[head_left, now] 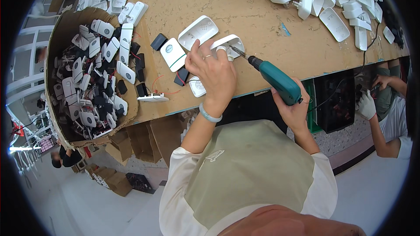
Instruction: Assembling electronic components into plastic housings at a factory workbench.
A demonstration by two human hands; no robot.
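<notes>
My right hand (292,110) is wrapped round the body of a green electric screwdriver (280,81). Its bit points up and left into a white plastic housing (236,40) lying open side up on the table. At the housing's near left edge, my left hand (213,72) steadies it, with white tape or a cot on one fingertip; the underside of the grip is hidden. Just left of that lies another white housing (197,31). Near my left wrist are a white cover (173,54) with a green edge, a black block (181,77) and a smaller white part (197,87).
A cardboard box (59,118) full of white covers with black blocks and red wires stands at the left. White housings (334,24) are heaped along the far edge. A black cable (369,46) runs over the table's right side. Another person's gloved hand (366,105) is at the right.
</notes>
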